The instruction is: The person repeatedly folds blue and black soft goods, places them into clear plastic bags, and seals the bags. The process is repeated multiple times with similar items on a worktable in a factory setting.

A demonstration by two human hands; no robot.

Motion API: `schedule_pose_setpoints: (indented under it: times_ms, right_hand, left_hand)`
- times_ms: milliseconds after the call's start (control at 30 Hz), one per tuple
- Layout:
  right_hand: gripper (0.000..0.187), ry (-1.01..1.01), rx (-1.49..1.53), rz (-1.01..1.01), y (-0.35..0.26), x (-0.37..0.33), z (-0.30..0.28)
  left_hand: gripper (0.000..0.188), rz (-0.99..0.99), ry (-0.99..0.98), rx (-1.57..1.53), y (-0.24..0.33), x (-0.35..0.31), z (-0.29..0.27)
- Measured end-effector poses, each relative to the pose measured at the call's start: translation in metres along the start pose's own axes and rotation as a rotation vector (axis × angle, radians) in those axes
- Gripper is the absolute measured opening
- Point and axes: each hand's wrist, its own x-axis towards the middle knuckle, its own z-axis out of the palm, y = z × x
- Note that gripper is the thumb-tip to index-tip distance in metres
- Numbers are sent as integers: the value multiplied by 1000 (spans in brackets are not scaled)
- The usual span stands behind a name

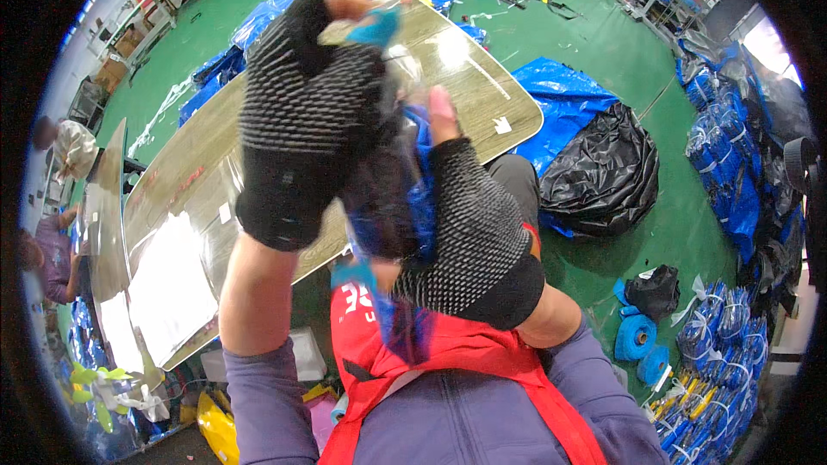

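In front of my chest, over the table's near edge, I hold up a folded bundle of blue and black plastic sheet (388,198), smeared by motion. My left hand (314,112), in a black fingerless glove with pale grip ridges, is closed at the top, its fingertips on a light-blue strip (376,27). How far that hand also grips the bundle is hidden. My right hand (474,232), gloved alike, wraps the bundle's right side, thumb pointing up. More light blue shows below, by the right fingers. The bundle's lower end hangs before my red apron (370,353).
A wood-patterned table (189,181) stands ahead and left. Blue sheet (560,90) and a black sheet heap (603,172) lie on the green floor. Light-blue rolls (636,337) and tied blue bundles (724,327) are at right. Another person (56,254) is at far left.
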Motion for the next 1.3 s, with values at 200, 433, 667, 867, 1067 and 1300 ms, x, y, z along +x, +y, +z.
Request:
schedule_pose_setpoints:
  times_ms: [200, 433, 667, 867, 1067, 1300]
  right_hand:
    - [65, 78, 612, 168, 60, -4, -33]
    - [53, -67, 1189, 320, 125, -44, -1]
    - [26, -124, 747, 536, 120, -46, 56]
    - [21, -178, 665, 494, 121, -34, 80]
    - [28, -87, 792, 585, 130, -34, 83]
    - [29, 131, 833, 630, 162, -29, 101]
  left_hand:
    - [55, 529, 30, 336, -3, -24, -3]
    - [52, -739, -46, -498, -128, -95, -30]
    - [41, -831, -147, -439, -139, -156, -49]
    - [47, -786, -146, 81, -165, -123, -82]
    - [51, -763, -93, -594, -188, -99, -83]
    - [47, -767, -52, -13, -198, -135, -67]
